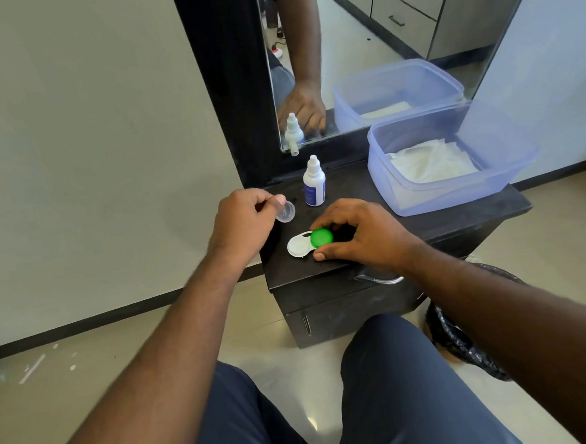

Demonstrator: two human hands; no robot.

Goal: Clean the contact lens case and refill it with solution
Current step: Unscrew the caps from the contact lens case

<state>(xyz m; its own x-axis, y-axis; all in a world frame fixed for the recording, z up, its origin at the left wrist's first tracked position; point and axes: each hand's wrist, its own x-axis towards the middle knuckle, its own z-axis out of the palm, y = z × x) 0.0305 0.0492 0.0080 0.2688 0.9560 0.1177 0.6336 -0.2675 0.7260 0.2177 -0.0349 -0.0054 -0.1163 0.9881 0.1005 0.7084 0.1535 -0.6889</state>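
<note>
The white contact lens case (299,246) lies on the black cabinet top (456,220), its left well uncovered. A green cap (321,238) covers its right well. My right hand (357,233) grips that green cap with thumb and fingers. My left hand (245,219) holds a small clear cap (286,212) just above the cabinet's left side, tilted on its edge. A small white solution bottle (314,182) with a blue label stands upright behind the case, its cap on.
A translucent blue plastic tub (454,191) with white tissue inside stands at the right of the cabinet top. A mirror (359,46) rises behind. A black-bagged bin (463,331) sits on the floor at the right. My knees are below the cabinet's drawer.
</note>
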